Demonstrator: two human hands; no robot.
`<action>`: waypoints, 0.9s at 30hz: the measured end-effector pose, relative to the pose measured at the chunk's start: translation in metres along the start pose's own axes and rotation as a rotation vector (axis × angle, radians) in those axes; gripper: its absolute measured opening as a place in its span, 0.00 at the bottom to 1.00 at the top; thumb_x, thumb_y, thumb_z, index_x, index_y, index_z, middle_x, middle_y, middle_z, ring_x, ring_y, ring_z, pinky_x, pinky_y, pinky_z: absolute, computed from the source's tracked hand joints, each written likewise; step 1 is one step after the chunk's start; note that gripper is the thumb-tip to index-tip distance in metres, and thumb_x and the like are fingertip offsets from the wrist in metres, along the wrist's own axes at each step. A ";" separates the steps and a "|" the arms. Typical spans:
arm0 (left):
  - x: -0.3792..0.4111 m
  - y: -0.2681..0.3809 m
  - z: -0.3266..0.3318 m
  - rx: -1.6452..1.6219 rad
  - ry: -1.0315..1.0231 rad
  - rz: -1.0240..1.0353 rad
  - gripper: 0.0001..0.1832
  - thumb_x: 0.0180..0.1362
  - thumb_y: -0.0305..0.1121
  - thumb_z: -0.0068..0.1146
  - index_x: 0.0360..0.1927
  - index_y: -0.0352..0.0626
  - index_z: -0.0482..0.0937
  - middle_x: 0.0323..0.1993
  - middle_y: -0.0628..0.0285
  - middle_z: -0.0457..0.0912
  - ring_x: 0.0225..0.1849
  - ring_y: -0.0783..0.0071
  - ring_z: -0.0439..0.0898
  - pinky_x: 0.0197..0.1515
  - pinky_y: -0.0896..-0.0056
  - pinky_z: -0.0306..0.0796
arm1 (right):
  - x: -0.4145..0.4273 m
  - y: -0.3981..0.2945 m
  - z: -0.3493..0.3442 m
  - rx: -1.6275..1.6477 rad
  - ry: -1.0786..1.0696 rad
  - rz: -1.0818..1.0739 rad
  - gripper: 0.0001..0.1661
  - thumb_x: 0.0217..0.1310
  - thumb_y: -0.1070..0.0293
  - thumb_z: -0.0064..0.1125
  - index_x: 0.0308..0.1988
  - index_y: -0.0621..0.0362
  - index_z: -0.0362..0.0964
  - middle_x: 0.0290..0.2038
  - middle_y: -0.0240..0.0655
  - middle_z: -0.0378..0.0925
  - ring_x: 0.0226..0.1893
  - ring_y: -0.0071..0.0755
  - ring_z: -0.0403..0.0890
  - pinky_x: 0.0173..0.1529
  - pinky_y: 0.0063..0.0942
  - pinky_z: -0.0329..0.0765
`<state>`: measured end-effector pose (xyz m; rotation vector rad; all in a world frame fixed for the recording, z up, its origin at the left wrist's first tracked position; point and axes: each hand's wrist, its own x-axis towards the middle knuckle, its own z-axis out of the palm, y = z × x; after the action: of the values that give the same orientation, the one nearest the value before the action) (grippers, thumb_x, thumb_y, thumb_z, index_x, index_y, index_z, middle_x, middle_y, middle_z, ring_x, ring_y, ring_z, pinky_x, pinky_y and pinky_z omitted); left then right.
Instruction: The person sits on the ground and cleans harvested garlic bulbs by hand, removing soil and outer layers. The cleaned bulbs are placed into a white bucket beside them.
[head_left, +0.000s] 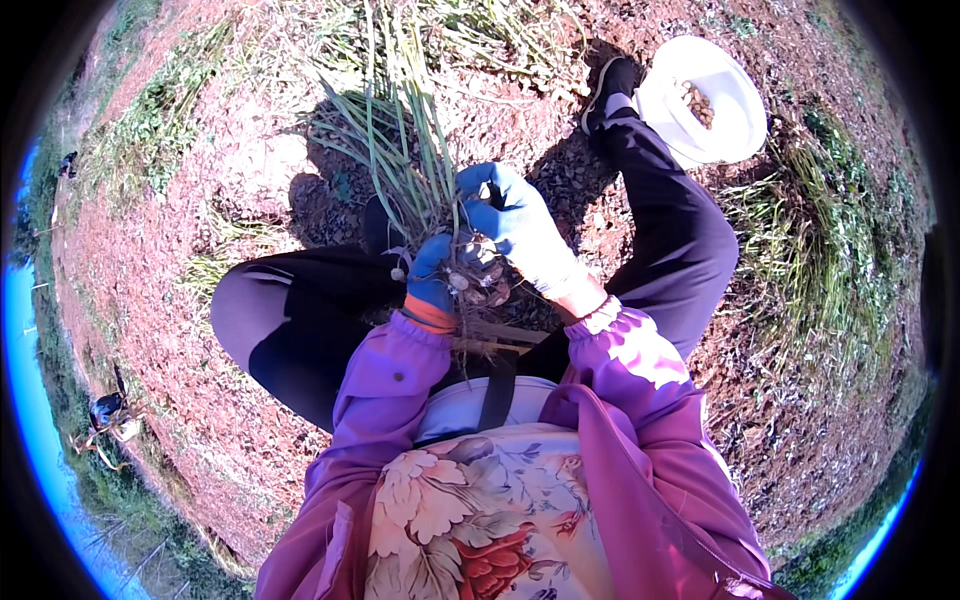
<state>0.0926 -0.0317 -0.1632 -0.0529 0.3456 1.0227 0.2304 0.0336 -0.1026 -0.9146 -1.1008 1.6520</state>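
Observation:
A bunch of uprooted peanut plants (409, 142) is held between my legs, its green stems pointing away from me and its roots towards me. My left hand (431, 276), in a blue glove with an orange cuff, is closed around the base of the stems. Pale peanut pods (459, 282) hang among the roots beside it. On the other side, my right hand (517, 221), also gloved, has its fingers curled in on pods at the root end. How many pods it grips is hidden.
A white bucket (671, 133) with some peanuts (699, 105) inside stands beside my right foot (616, 84). Cut plants (817, 247) lie in heaps to the right and ahead on reddish soil (187, 360). Another person (109, 411) is far off at the left.

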 end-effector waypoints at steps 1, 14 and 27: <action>0.002 0.000 -0.003 -0.059 -0.111 -0.014 0.28 0.53 0.53 0.44 0.50 0.43 0.70 0.45 0.49 0.74 0.40 0.47 0.75 0.40 0.35 0.67 | -0.001 0.003 0.003 0.192 0.021 0.043 0.07 0.49 0.78 0.52 0.33 0.62 0.69 0.24 0.28 0.71 0.24 0.15 0.69 0.27 0.16 0.66; 0.001 0.005 0.005 -0.075 -0.083 0.145 0.24 0.51 0.42 0.50 0.48 0.37 0.68 0.42 0.50 0.75 0.39 0.49 0.76 0.41 0.44 0.71 | -0.023 -0.004 -0.025 0.392 -0.048 0.321 0.03 0.57 0.73 0.49 0.34 0.58 0.67 0.24 0.24 0.68 0.20 0.13 0.67 0.20 0.10 0.63; -0.011 0.006 0.020 0.027 0.002 0.104 0.23 0.54 0.44 0.47 0.49 0.40 0.69 0.45 0.49 0.74 0.43 0.48 0.75 0.41 0.40 0.70 | -0.030 0.015 -0.014 0.510 -0.029 0.377 0.11 0.54 0.77 0.46 0.40 0.63 0.66 0.24 0.31 0.70 0.22 0.22 0.72 0.26 0.17 0.72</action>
<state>0.0876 -0.0336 -0.1398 -0.0123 0.3669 1.1204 0.2483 0.0066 -0.1186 -0.7870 -0.4911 2.1263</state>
